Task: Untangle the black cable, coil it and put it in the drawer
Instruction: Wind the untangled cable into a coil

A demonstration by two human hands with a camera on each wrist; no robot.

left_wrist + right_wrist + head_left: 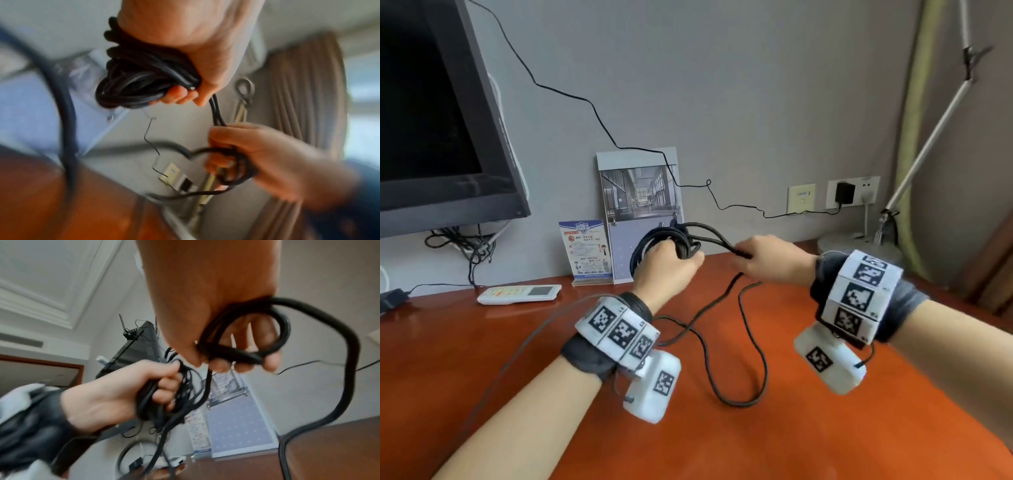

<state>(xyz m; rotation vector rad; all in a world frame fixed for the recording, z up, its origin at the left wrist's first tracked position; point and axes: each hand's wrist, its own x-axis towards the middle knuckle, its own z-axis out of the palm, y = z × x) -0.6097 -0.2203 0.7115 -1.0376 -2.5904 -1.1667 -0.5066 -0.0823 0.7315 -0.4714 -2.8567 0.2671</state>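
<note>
My left hand (671, 267) is raised above the back of the desk and grips a bundle of black cable (664, 240) loops; the same bundle of black cable (141, 81) fills its curled fingers in the left wrist view. My right hand (767, 257), just to the right, holds the strands that run out of the bundle. In the right wrist view a loop of the black cable (273, 331) passes round the right hand (236, 353). The loose remainder of the cable (743, 359) hangs down and lies in a long loop on the desk between my forearms. No drawer is in view.
An orange-brown wooden desk (825, 428) spreads below. A monitor (431, 120) stands at the left, a white remote (520, 294) lies beneath it. A card stand (585, 250) and picture frame (640, 192) lean on the wall. A lamp base (856, 246) and wall sockets (852, 192) sit right.
</note>
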